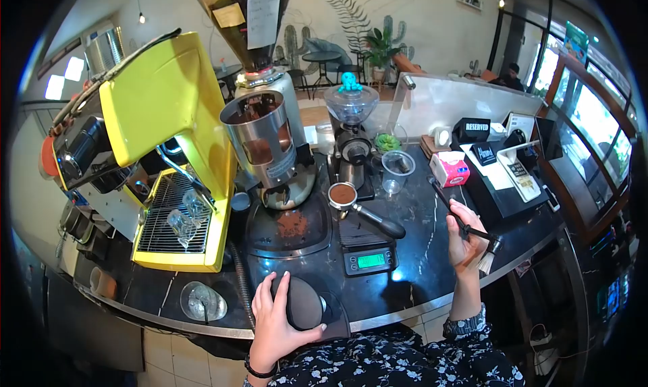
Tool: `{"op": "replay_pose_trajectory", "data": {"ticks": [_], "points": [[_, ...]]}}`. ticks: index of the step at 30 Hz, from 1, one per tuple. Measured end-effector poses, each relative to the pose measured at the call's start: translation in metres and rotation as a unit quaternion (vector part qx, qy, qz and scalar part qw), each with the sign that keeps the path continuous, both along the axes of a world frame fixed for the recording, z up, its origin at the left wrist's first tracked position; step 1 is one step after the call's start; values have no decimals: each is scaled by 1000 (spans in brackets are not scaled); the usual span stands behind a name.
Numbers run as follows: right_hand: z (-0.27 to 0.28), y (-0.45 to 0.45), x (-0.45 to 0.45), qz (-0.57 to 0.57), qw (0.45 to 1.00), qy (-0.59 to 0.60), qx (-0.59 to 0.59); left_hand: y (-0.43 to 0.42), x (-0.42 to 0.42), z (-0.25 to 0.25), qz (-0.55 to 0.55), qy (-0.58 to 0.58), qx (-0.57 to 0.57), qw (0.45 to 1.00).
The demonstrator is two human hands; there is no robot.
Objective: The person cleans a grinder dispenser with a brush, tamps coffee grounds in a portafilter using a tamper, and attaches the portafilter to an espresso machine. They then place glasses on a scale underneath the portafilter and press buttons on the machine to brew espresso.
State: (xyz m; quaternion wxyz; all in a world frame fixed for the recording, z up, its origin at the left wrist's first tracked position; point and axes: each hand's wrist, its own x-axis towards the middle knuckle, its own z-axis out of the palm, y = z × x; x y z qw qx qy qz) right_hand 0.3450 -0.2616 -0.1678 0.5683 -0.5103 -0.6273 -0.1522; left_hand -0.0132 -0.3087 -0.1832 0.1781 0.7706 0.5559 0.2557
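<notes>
Your right grip [467, 235] is closed around a black brush [497, 244]. Your left grip [271, 323] spreads over a dark round object [305, 305] at the table [426, 218] edge; whether it clamps, I can't tell. Beyond and between both grips, the portafilter [364, 213] appears to rest on the scale [370, 261]. Its basket is filled, so dosing looks done. Spilled grounds [292, 224] beyond your left grip remain unswept, and the portafilter isn't yet in the yellow espresso machine [160, 93].

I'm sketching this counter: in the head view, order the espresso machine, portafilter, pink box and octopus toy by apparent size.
1. Espresso machine
2. Portafilter and pink box, too alike to rank
3. Octopus toy
</notes>
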Motion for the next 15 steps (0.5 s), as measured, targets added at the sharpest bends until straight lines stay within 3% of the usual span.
{"op": "replay_pose_trajectory", "data": {"ticks": [6,10,11,15], "points": [[4,15,-12,24,999,22,14,-1,-12,-6,25,-8,-5,1000],[8,22,-26,88,989,115,-37,-1,-18,-9,32,-10,-16,999],[7,31,-31,122,983,137,25,-1,-19,-9,35,-10,-16,999],[42,41,-55,255,949,172,76,-2,-25,-10,43,-17,-11,999]]}}
